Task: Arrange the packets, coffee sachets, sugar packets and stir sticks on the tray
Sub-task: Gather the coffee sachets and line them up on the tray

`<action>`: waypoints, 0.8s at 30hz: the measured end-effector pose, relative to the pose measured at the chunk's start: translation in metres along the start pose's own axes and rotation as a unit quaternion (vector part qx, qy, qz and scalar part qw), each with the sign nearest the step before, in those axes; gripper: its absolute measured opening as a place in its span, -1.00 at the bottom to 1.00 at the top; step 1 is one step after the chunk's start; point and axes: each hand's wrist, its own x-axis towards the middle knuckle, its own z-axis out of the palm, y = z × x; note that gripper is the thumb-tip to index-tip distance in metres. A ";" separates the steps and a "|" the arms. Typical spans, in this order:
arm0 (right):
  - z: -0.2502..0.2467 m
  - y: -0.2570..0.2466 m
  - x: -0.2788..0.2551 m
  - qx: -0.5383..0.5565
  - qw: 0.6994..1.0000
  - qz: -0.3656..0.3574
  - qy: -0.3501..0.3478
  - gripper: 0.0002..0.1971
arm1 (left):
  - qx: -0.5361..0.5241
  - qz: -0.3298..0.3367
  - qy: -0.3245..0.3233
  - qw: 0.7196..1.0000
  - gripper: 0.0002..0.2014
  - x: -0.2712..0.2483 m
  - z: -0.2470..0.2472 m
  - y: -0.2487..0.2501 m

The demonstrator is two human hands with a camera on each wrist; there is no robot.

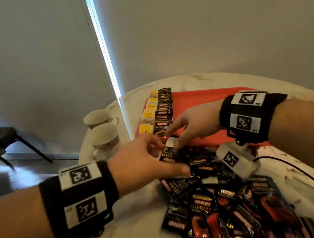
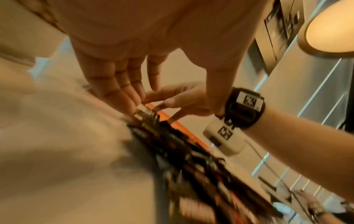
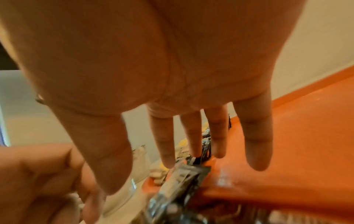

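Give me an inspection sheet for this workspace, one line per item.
Surface: white marbled table.
Job's things: orange tray holds a row of yellow packets beside a row of dark sachets; loose sachet pile lies nearer; no stir sticks seen.
Clutter: two cups left of the tray.
Grippers: left hand and right hand meet at one sachet at the tray's near edge.
Cables: black cable crosses the table on the right.
Surroundings: plain wall, chair at left.

"KOPIKO SUPREME" — on black coffee sachets (image 1: pixel 202 205)
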 end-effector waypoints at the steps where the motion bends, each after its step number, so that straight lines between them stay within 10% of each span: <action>1: 0.005 -0.004 -0.006 -0.034 0.999 -0.002 -0.014 -0.48 | 0.044 -0.009 -0.027 0.999 -0.04 -0.010 0.003 -0.007; 4: 0.015 -0.012 -0.021 -0.083 0.995 -0.007 -0.049 -0.44 | 0.117 -0.022 -0.079 0.990 0.44 -0.029 0.014 -0.021; 10: 0.029 -0.021 -0.051 -0.087 0.993 -0.015 -0.072 -0.27 | 0.232 -0.011 -0.071 0.970 0.56 -0.032 0.029 -0.014; 17: 0.048 -0.019 -0.078 -0.104 0.987 -0.031 -0.114 0.30 | 0.238 -0.007 -0.001 0.971 0.17 -0.018 0.030 -0.020; 24: 0.066 -0.028 -0.060 -0.145 0.986 -0.057 -0.059 0.39 | 0.162 -0.021 0.007 0.987 -0.22 -0.014 0.023 -0.021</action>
